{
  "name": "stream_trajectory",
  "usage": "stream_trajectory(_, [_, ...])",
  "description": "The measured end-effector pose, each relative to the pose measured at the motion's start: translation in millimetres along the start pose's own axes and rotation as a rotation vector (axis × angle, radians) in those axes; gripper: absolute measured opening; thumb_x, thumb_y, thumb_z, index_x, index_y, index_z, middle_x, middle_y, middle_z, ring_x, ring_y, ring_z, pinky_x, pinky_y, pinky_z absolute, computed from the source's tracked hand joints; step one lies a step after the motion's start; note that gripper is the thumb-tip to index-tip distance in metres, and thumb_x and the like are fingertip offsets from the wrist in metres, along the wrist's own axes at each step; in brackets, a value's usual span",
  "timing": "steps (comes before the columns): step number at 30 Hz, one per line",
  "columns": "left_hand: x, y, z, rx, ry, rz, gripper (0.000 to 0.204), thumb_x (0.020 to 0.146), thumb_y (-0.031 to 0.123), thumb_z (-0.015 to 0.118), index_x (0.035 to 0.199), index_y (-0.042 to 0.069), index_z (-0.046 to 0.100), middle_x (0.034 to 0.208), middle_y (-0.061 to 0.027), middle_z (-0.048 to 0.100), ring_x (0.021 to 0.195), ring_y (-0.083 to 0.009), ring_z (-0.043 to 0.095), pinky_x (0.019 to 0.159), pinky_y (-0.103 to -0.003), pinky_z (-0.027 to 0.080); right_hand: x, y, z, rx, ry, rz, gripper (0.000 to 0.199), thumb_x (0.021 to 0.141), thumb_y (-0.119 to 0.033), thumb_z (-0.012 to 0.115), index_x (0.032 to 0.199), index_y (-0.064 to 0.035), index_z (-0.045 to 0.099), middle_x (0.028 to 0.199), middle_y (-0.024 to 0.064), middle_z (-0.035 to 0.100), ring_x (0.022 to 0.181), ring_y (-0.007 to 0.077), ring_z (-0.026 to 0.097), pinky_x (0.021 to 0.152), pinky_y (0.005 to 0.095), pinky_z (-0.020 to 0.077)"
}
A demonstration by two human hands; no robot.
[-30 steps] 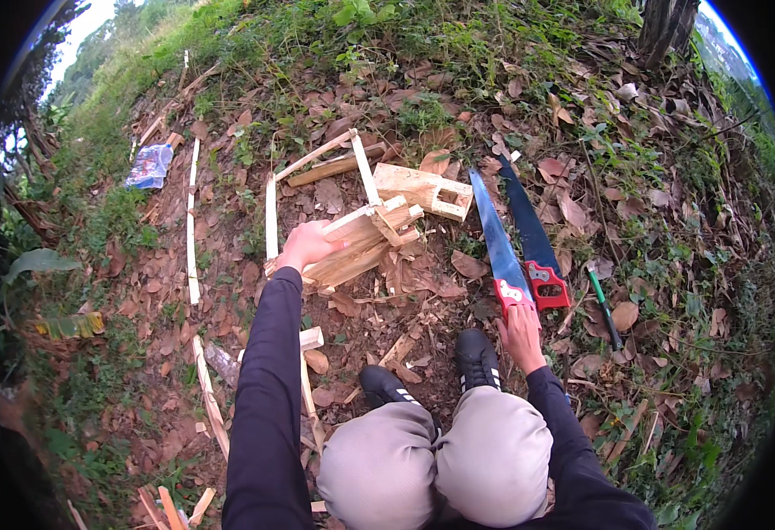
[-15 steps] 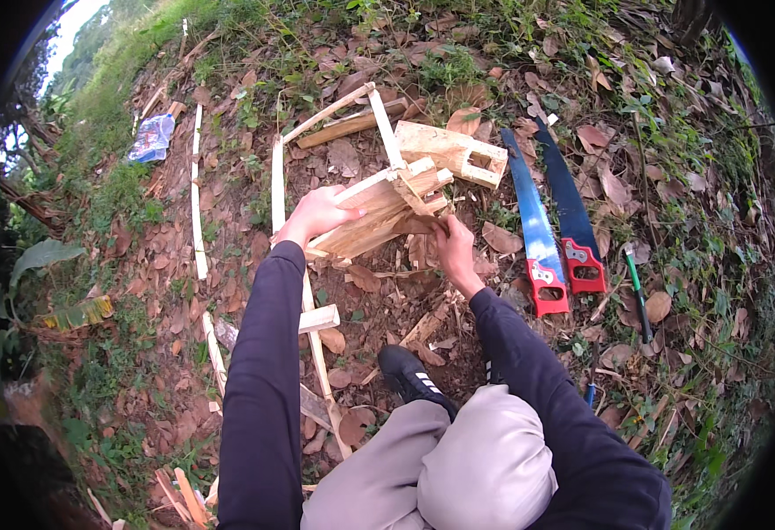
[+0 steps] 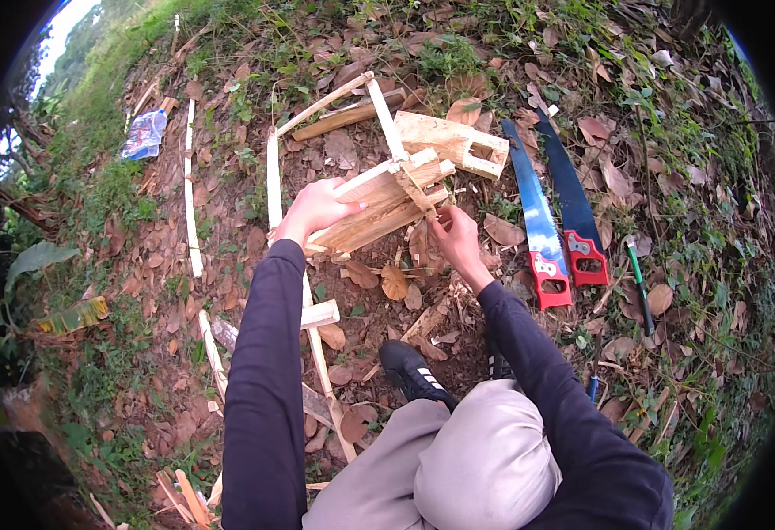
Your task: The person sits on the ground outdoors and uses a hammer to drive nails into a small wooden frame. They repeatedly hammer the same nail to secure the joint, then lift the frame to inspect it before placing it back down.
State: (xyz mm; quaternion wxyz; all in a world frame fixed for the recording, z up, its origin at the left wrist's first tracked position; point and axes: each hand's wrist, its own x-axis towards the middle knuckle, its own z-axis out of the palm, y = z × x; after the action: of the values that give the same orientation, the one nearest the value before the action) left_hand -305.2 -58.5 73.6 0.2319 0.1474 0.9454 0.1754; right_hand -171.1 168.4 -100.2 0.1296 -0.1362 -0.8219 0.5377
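Observation:
A wooden piece built of pale planks (image 3: 374,221) is held tilted above the leafy ground in front of me. My left hand (image 3: 315,212) grips its left end, thumb on the upper face and fingers out of sight beneath. A short wooden crosspiece (image 3: 414,190) runs over the planks' right end. At its lower tip is my right hand (image 3: 456,238), fingers pinched together; whatever lies between them is too small to make out. Beyond the planks, thin pale strips (image 3: 386,119) form an angular frame. A board with a rectangular cutout (image 3: 449,144) rests just behind.
Two handsaws with red handles, one nearer (image 3: 547,274) and one farther right (image 3: 582,252), lie on my right. Beside them is a green-and-black tool (image 3: 639,287). Long wooden strips (image 3: 191,194) and a clear plastic bag (image 3: 145,134) lie left. A small block (image 3: 319,314) sits near my left forearm.
My right hand has shifted slightly down at the crosspiece's tip. The plank piece has tilted a little, and more of the ground leaves below it show. My left hand keeps its hold.

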Motion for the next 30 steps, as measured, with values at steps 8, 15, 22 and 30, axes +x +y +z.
stream_trajectory(8, [1,1,2,0.028,0.006,-0.006,0.064,0.078,0.048,0.080,0.124,0.005,0.070,0.121,-0.0183,0.072,0.114,-0.0341,0.068,0.101,-0.041,0.050,11,8,20,-0.274,0.066,-0.164,0.020,0.090,-0.020,0.071,0.090,-0.0018,0.063,0.087,0.0171,0.069,0.087,0.0364,0.067,0.077,0.0478,0.0482])
stream_trajectory(15, [4,-5,3,0.058,-0.025,0.005,0.073,0.078,0.053,0.079,0.133,0.008,0.066,0.127,-0.0179,0.070,0.120,-0.0348,0.065,0.104,-0.042,0.049,19,6,28,-0.188,0.042,0.022,0.016,0.090,-0.014,0.064,0.094,0.0009,0.066,0.084,0.0161,0.071,0.074,0.0317,0.069,0.067,0.0449,0.0510])
stream_trajectory(22, [2,-3,5,0.061,0.003,-0.001,0.063,0.078,0.051,0.080,0.122,0.006,0.071,0.118,-0.0192,0.072,0.112,-0.0344,0.069,0.099,-0.042,0.051,-45,-19,85,0.402,-0.713,0.676,0.029,0.094,-0.021,0.068,0.111,0.0020,0.063,0.093,0.0137,0.073,0.077,0.0189,0.072,0.068,0.0326,0.0582])
stream_trajectory(30, [-1,5,2,0.049,-0.015,-0.035,0.063,0.077,0.053,0.080,0.120,0.009,0.073,0.117,-0.0168,0.074,0.110,-0.0329,0.070,0.098,-0.042,0.053,-66,-104,182,0.288,-0.128,0.256,0.032,0.079,-0.009,0.080,0.105,0.0007,0.064,0.105,0.0184,0.068,0.098,0.0338,0.068,0.087,0.0436,0.0537])
